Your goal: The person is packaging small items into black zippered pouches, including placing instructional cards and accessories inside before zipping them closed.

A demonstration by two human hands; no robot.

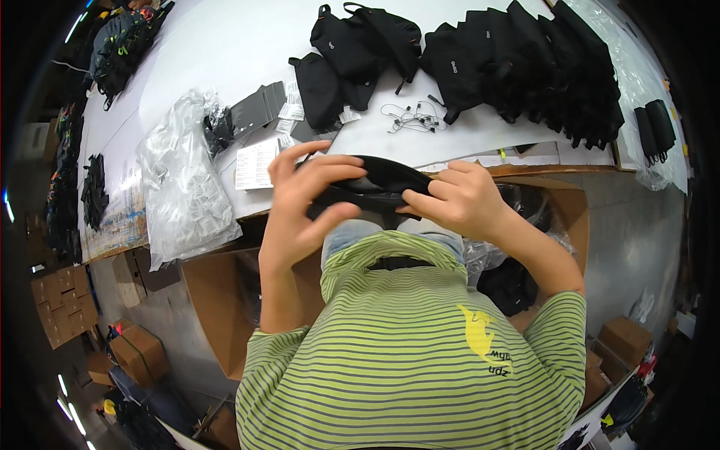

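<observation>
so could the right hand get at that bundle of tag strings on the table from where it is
Probably yes. The tag strings lie in the open on the white table just beyond the right hand, nothing between, though that hand now grips the black pouch.

Your left hand (pixel 304 199) and right hand (pixel 457 199) grip a black pouch (pixel 379 184) at frame centre. More black bags (pixel 525 67) crowd the white table (pixel 225 45) at upper right.

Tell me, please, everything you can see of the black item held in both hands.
The black pouch looks like soft fabric, flattened and held roughly level above the white table's near edge. The left hand grips its left end, fingers over the top, thumb beneath; the right hand pinches its right end. Its middle shows a curved upper edge and a glossy fold. Further details are hidden.
</observation>
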